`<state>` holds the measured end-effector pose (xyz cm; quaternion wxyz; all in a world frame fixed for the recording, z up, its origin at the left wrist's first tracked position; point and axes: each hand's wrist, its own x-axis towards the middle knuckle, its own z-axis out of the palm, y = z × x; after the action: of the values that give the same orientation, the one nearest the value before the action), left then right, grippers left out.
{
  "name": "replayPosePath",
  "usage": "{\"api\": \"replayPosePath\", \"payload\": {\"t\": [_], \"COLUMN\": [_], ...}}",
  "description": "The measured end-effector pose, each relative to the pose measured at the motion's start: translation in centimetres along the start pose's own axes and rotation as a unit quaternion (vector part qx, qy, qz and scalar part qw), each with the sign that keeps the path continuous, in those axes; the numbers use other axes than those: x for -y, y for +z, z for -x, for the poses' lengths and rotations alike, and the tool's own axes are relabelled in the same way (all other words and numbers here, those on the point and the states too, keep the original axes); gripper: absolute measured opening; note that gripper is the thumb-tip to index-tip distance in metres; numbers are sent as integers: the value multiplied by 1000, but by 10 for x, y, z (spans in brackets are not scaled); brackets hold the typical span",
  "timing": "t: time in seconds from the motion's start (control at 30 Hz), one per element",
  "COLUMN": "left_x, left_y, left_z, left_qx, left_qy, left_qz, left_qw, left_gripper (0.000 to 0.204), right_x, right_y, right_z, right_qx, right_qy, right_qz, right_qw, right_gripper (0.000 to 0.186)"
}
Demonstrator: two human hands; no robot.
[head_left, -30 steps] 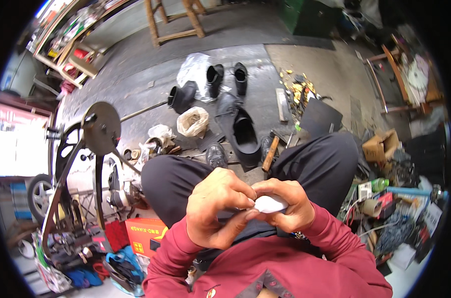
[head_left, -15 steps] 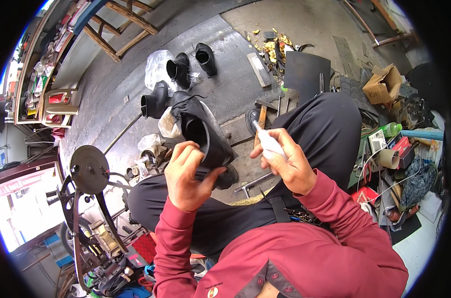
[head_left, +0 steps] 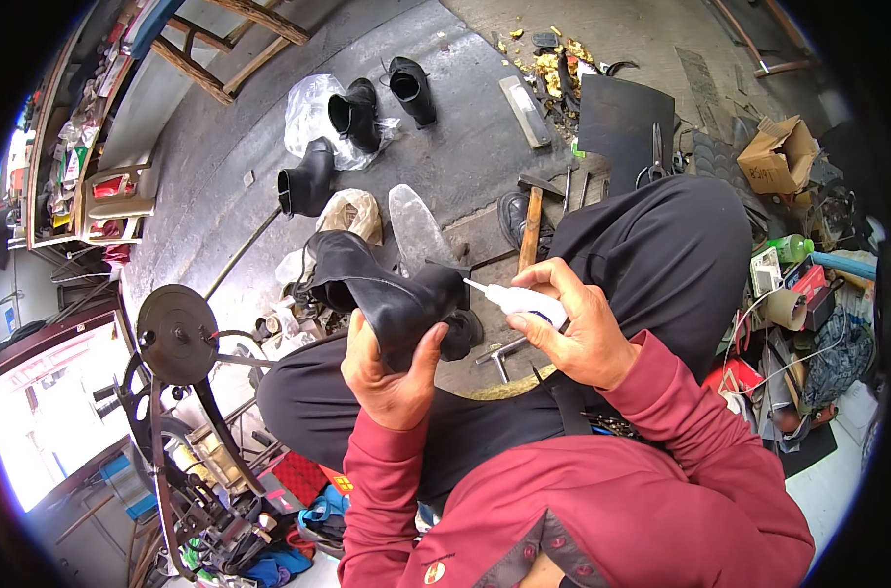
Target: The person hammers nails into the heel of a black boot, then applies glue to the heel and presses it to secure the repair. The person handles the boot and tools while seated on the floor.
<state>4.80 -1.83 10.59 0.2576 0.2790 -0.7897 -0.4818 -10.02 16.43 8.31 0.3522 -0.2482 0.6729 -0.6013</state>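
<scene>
My left hand [head_left: 387, 377] grips a black leather boot [head_left: 392, 299], tipped sideways over my lap with its opening toward the left. My right hand [head_left: 573, 328] is closed on a white squeeze bottle [head_left: 524, 307]. Its thin nozzle points left at the boot's heel end; whether it touches, I cannot tell. A grey metal shoe form [head_left: 414, 220] shows behind the boot. A wooden-handled hammer [head_left: 532, 225] lies beyond my hands, beside my right shoe [head_left: 513, 218]. Under the bottle is a metal bar tool [head_left: 499, 358].
Three black boots [head_left: 306, 181] stand ahead near a plastic bag [head_left: 308, 118]. An iron machine with a disc [head_left: 176, 338] is at my left. Scissors [head_left: 655, 162], a dark sheet [head_left: 624, 103], a cardboard box [head_left: 774, 157] and clutter are at my right. A wooden frame [head_left: 196, 69] is at the back.
My hands have parted: a boot is now in the left, the white bottle in the right. Since half a second ago the boot has tipped sideways and its heel end has come toward the nozzle.
</scene>
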Motion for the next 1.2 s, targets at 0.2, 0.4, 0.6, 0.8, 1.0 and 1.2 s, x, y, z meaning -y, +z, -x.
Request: {"api": "replayPosePath", "payload": {"t": [0.2,0.4,0.6,0.8,1.0,1.2], "left_x": [-6,-7,-3,-3,-3,-2], "left_y": [8,10,8,9,8,9], "left_z": [-6,-10,-9,-7,-8,-7], "left_qx": [-3,6,8,-3,-1,-2], "left_qy": [82,118,105,81,76,79], "left_qz": [-49,-56,-44,-26,-23,-20], "left_qw": [995,991,994,996,997,997], "left_gripper": [30,30,30,31,31,30], "right_x": [4,2,3,7,8,10], "right_y": [2,6,8,8,8,8], "right_z": [-4,-10,-12,-15,-15,-17], "right_qx": [-5,-26,-30,-30,-27,-40], "right_qy": [16,1,-5,-9,-11,-31], "right_qz": [36,73,76,78,87,91], "right_qw": [999,997,997,996,996,995], "right_gripper": [31,29,29,28,28,27]}}
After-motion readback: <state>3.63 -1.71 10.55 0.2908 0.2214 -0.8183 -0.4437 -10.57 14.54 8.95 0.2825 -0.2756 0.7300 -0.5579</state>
